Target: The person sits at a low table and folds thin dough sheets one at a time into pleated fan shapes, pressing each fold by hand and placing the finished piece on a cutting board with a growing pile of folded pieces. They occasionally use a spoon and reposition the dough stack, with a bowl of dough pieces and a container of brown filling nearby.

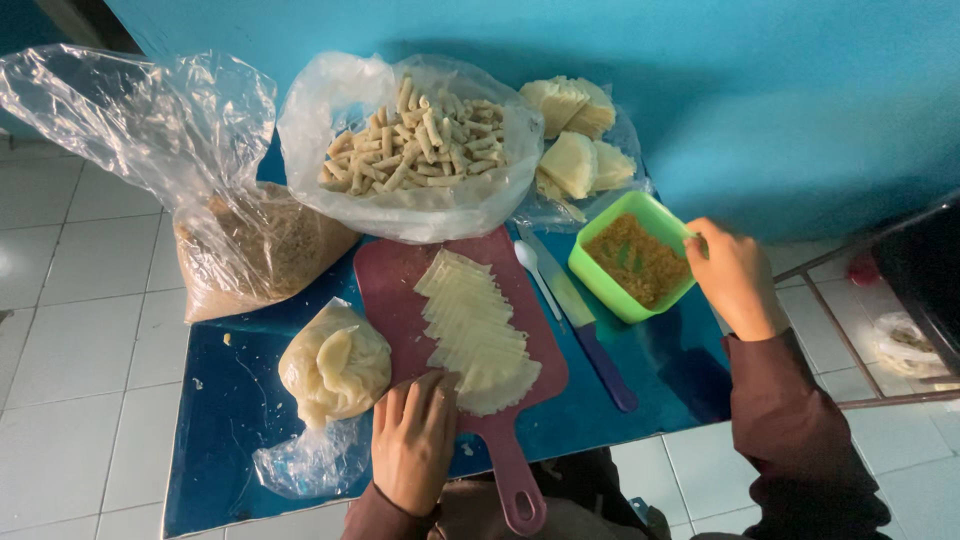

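My left hand (pixel 415 440) rests flat on the near end of a pink cutting board (pixel 400 300), its fingertips touching the nearest of several pale thin wrapper sheets (pixel 475 325) fanned along the board. My right hand (pixel 735 275) grips the far right rim of a square green bowl (pixel 590 270) that holds a brown crumbly filling (pixel 635 258). A white spoon (pixel 533 268) and a blue-handled knife (pixel 585 325) lie between board and bowl on the small blue table (pixel 235 400).
A clear bag of rolled pale sticks (pixel 415 150) sits behind the board. Folded wrapper stacks (pixel 575 135) lie at the back right, a bag of brown crumbs (pixel 255 250) at the left, a bag of pale dough (pixel 335 365) near the front left. White tiled floor surrounds the table.
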